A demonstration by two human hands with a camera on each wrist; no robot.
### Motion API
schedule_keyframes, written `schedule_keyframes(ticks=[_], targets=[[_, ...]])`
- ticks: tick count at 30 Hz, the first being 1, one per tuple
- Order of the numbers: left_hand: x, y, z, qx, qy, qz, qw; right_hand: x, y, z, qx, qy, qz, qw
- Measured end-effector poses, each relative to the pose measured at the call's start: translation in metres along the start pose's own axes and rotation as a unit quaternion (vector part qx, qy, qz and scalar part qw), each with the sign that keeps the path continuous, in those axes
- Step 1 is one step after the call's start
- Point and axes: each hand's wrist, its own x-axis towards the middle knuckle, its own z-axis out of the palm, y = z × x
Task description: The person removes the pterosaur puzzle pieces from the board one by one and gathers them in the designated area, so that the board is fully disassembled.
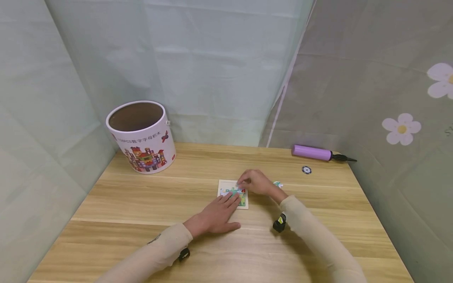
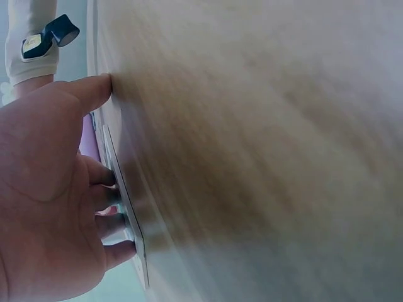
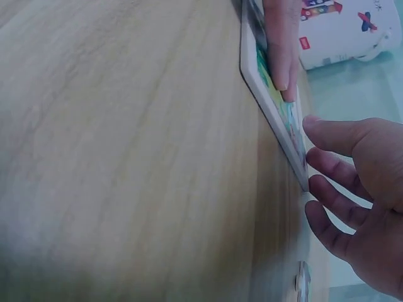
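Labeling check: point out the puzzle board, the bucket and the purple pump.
puzzle board [image 1: 223, 184]: head view, bare top-left corner of its frame.
bucket [image 1: 148, 147]: head view, printed front wall.
pump [image 1: 311, 152]: head view, middle of the purple barrel.

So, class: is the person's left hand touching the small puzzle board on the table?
Touching. In the left wrist view, the fingers of the left hand press flat on the puzzle board; the head view agrees.
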Motion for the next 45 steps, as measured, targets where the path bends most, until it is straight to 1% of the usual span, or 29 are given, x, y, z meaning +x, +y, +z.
schedule_keyframes(ticks=[9, 16, 22, 26, 30, 36, 40, 45], targets=[[0.001, -0.001, 0.001, 0.007, -0.003, -0.002, 1.0000, 0.000, -0.001, 0.001, 0.012, -0.028, 0.000, 1.000], [0.002, -0.002, 0.003, 0.009, -0.004, -0.002, 0.9999, 0.000, 0.000, 0.003, 0.001, -0.037, 0.009, 0.999], [0.002, -0.001, 0.002, 0.010, -0.001, 0.000, 0.9999, 0.000, -0.003, 0.002, 0.001, -0.026, 0.010, 1.000], [0.001, -0.001, 0.002, 0.008, -0.002, -0.001, 1.0000, 0.000, -0.006, 0.000, 0.032, -0.008, 0.032, 0.999], [0.001, 0.000, 0.001, 0.005, -0.004, -0.003, 1.0000, 0.000, -0.008, -0.003, 0.071, 0.004, 0.060, 0.996], [0.001, 0.001, -0.001, 0.004, -0.006, -0.005, 1.0000, -0.001, -0.006, -0.008, 0.079, 0.006, 0.078, 0.994], [0.001, 0.001, -0.001, 0.000, -0.010, -0.008, 0.9999, -0.002, -0.004, -0.010, 0.080, 0.006, 0.075, 0.994], [0.001, 0.001, 0.000, 0.006, -0.010, -0.010, 0.9999, -0.005, 0.000, -0.016, 0.107, 0.021, 0.059, 0.992]])
